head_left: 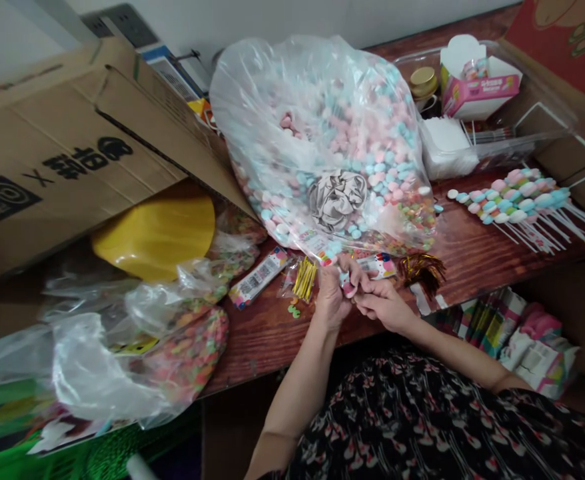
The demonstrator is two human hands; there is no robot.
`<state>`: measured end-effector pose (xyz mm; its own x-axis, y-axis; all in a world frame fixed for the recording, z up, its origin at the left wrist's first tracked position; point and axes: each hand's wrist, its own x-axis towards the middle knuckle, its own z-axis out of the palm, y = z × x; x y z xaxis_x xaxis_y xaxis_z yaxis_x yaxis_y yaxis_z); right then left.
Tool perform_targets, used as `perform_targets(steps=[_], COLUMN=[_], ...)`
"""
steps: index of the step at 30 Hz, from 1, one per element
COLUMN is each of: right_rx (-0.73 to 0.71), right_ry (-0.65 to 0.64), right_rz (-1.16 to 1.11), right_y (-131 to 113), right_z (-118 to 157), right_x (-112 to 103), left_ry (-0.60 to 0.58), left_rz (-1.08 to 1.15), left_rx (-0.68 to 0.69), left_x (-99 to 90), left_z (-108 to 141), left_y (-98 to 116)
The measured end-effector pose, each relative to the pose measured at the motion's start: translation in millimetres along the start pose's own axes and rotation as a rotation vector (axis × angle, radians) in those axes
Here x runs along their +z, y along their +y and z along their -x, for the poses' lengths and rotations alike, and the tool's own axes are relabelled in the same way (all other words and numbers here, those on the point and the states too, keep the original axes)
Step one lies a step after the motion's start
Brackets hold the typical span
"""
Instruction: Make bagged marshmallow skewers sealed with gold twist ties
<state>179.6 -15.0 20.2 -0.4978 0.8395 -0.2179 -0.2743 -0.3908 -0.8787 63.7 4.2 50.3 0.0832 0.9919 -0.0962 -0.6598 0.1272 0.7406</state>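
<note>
A small pink-and-blue candy piece (348, 285) lies between the left hand (331, 298) and the right hand (380, 305), its long axis hidden by the fingers (365, 295), which are closed on it from both sides. Directly beyond lies a large clear plastic bag of pastel candies (322, 147) on the red-brown wooden counter (477, 267); which hand is nearer cannot be determined.

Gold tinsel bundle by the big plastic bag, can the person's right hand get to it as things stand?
Probably yes. The right hand is just short of the gold tinsel bundle, with nothing standing between them on the wooden tabletop. It seems busy with a small pastel piece, so it may need to let go first.
</note>
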Motion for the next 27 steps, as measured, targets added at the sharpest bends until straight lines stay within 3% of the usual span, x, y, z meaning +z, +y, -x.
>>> perform_targets(steps=[5, 10, 14, 18, 21, 27], right_rx=[-0.214, -0.353, -0.469, -0.443, -0.432, -0.353], right_ry=[0.163, 0.118, 0.159, 0.176, 0.187, 0.054], right_rz=[0.252, 0.575, 0.663, 0.572, 0.535, 0.691], right_y=[-8, -13, -9, -9, -13, -13], right_z=[0, 5, 3, -3, -2, 9], right_x=[-6, -17, -13, -5, -7, -17], left_ry=[0.017, 0.028, -0.004, 0.057, 0.117, 0.179], left_rz=[-0.093, -0.097, -0.096, -0.056, -0.056, -0.047], left_rx=[-0.014, 0.157, 0.208, 0.111, 0.081, 0.060], left_x=[-5.4, -9.3, -3.0, 0.8, -3.7, -7.7], left_z=[-2, -6, -3, 1, 1, 0], left_y=[-2, 22, 14, -5, -4, -3])
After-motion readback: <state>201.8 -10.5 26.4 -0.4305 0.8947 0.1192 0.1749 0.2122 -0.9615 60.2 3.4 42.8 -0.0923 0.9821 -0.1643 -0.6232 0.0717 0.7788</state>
